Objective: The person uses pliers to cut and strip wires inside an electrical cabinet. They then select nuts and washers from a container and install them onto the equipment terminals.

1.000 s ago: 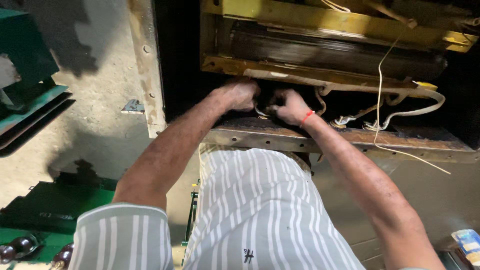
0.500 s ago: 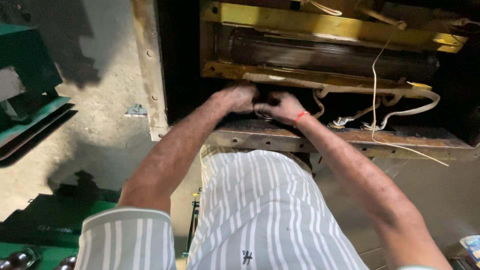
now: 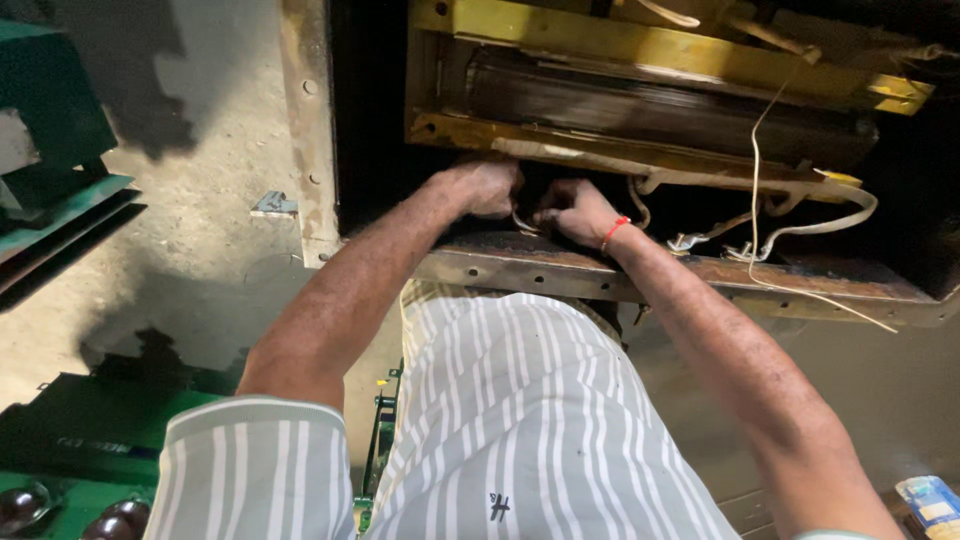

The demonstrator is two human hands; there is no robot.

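Rough grey concrete floor (image 3: 200, 150) fills the upper left of the frame, with green machine parts (image 3: 55, 160) at the far left edge and more green metal (image 3: 90, 440) in the lower left corner. Across the top and right stands an open, rusty metal housing (image 3: 640, 275); inside it a yellow frame (image 3: 640, 45) runs over a dark laminated core (image 3: 660, 110). White wires (image 3: 800, 225) loop and trail along the housing's lower right rim.

At the centre of the frame both hands reach into the dark opening, just above the rusty lower rim. The left hand (image 3: 485, 188) is curled into a fist, knuckles up, and the right hand (image 3: 578, 212), with a red thread on its wrist, is curled just beside it. Between them a thin pale wire (image 3: 525, 222) bends in a small loop; both hands appear to close on its ends, though the fingertips are hidden in shadow, so the exact grip cannot be told with certainty.

A grey-and-white striped shirt (image 3: 530, 430) covers the lower middle of the frame. A blue and white packet (image 3: 930, 500) sits in the lower right corner.
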